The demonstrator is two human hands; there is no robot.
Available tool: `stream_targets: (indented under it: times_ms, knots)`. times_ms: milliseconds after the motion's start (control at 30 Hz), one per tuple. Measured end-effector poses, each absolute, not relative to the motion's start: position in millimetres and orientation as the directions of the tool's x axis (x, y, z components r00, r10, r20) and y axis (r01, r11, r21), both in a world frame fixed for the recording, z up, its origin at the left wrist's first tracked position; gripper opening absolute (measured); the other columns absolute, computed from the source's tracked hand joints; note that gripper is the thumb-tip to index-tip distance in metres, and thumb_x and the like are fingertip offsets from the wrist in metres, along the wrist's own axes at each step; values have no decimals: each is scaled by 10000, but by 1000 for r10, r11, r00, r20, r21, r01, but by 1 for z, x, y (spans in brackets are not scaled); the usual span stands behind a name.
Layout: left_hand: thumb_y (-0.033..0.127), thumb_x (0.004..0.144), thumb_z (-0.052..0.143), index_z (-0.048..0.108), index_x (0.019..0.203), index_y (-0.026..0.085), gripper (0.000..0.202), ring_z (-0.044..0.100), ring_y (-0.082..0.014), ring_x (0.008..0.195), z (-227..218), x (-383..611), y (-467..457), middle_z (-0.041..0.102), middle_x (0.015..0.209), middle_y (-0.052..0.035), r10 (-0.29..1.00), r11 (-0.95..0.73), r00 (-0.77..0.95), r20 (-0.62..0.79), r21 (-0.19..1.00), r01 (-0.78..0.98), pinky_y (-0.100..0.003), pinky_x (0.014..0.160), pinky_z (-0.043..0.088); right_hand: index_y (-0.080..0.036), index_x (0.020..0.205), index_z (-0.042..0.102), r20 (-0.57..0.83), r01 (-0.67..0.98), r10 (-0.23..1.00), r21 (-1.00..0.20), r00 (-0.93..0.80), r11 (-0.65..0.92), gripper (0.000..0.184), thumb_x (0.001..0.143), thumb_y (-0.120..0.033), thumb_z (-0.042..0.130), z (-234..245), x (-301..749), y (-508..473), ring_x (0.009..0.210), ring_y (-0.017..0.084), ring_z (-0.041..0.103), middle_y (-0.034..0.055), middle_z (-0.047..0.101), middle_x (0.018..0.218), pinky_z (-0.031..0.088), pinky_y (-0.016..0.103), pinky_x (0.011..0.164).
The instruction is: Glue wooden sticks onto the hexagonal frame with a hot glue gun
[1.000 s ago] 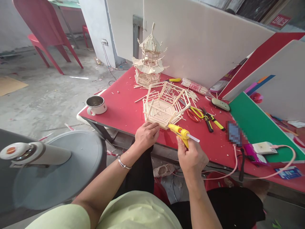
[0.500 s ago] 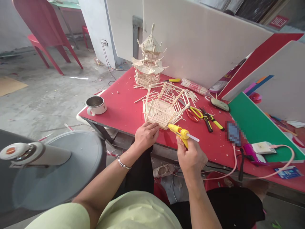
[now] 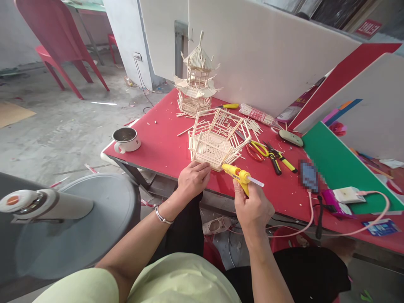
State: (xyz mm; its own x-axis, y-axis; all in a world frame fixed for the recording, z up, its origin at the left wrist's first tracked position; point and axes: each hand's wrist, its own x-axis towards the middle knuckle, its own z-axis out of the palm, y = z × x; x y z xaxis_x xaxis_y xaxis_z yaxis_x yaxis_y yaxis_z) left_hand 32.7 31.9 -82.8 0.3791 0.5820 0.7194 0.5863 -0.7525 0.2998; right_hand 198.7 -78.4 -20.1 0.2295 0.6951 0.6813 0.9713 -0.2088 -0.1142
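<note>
Yellow glue gun (image 3: 233, 171) wrapped in my right hand (image 3: 254, 206) | left hand (image 3: 193, 179) at stick frame (image 3: 214, 145), pinch unclear to me | I'd brace lightly, squeeze slowly

One yellow glue gun (image 3: 234, 170) sits in the right grip (image 3: 255, 207), one stick frame (image 3: 211, 148) at the left grip (image 3: 193, 182). Beyond both, one stick tower (image 3: 198, 61); leftward of them, one mug (image 3: 131, 145) and one flask (image 3: 71, 204); rightward, one green board (image 3: 334, 158).
</note>
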Motion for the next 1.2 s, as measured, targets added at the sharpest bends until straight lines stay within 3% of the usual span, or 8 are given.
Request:
stream_targets:
  times_ms: [1200]
  knots:
    - [170, 900, 558, 725, 1026, 203, 212, 683, -184, 899, -80, 33, 32, 750, 1108, -24, 571, -757, 380, 728, 287, 587, -356, 879, 556, -158, 996, 710, 701, 973, 680, -103, 217, -204, 357, 916, -481, 580, -20, 198, -78, 579, 117, 595, 34, 709, 744, 312, 239, 532]
